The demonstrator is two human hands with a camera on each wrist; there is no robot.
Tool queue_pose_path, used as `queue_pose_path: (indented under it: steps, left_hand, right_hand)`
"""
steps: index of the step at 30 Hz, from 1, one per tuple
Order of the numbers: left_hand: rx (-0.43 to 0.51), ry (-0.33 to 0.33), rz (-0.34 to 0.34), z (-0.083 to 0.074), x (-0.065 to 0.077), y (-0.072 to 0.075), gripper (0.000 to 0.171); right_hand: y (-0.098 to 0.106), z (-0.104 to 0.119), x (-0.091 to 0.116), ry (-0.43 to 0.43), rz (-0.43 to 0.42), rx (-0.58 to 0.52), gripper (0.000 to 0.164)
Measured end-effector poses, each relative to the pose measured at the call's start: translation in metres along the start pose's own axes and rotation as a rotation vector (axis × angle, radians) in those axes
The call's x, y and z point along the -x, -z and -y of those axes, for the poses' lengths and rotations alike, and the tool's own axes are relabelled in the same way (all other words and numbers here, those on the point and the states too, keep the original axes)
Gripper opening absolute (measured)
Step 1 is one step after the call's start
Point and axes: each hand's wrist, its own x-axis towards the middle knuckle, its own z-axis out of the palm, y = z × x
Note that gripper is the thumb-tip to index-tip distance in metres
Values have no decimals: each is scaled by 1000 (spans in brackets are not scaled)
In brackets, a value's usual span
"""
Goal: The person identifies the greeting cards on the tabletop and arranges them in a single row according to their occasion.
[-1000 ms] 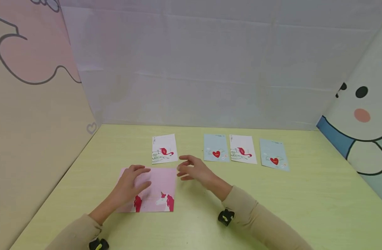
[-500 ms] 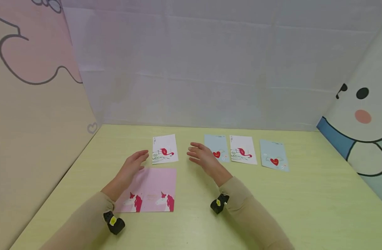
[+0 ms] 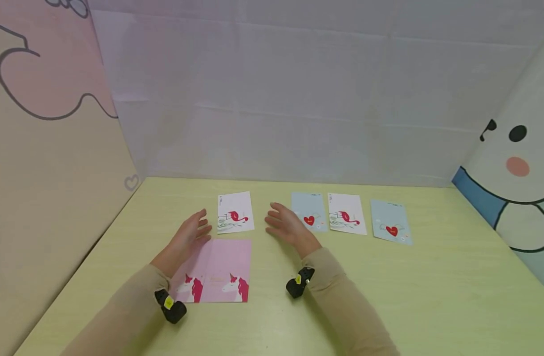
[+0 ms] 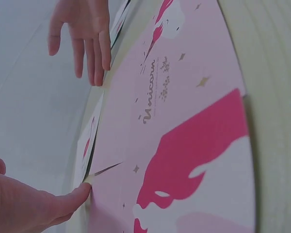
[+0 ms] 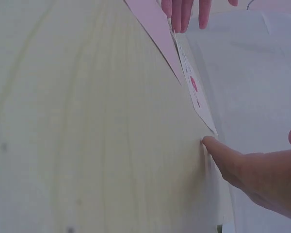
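A pink paper sheet (image 3: 229, 254) with two unicorn heads and a faint line down its middle lies flat on the table. My left hand (image 3: 187, 240) is over its far left part, fingers extended and holding nothing. Just beyond the sheet is a white flamingo card (image 3: 234, 210), between my two hands. My right hand (image 3: 290, 227), palm turned inward with nothing in it, is near a light blue heart card (image 3: 312, 200) and overlaps its lower left corner in the head view. The left wrist view shows the left thumb (image 4: 72, 200) by the sheet's edge.
Farther right in the back row lie a second white flamingo card (image 3: 344, 205) and another light blue heart card (image 3: 387, 212). Behind the pale yellow table (image 3: 432, 296) hangs a white cloth (image 3: 276, 99). Printed panels stand at both sides.
Both hands have moved back: the left from over the middle of the pink sheet, uncovering the left unicorn, the right from beside its far corner toward the blue card. The cards have not moved.
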Motion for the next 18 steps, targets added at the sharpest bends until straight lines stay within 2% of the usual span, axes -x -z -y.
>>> queue_pose_path:
  steps: [3, 8, 12, 18]
  left_hand:
    - [-8, 6, 12, 0, -1, -1, 60]
    - [-6, 18, 39, 1, -7, -1, 63]
    - [-7, 26, 27, 2, -15, -2, 62]
    - [4, 24, 26, 0, -15, -6, 59]
  right_hand:
    - [-4, -1, -3, -14, 8, 5, 55]
    - [-12, -1, -5, -41, 26, 75, 59]
    - [-16, 0, -6, -54, 14, 122, 59]
    - [-17, -1, -11, -63, 4, 155, 58]
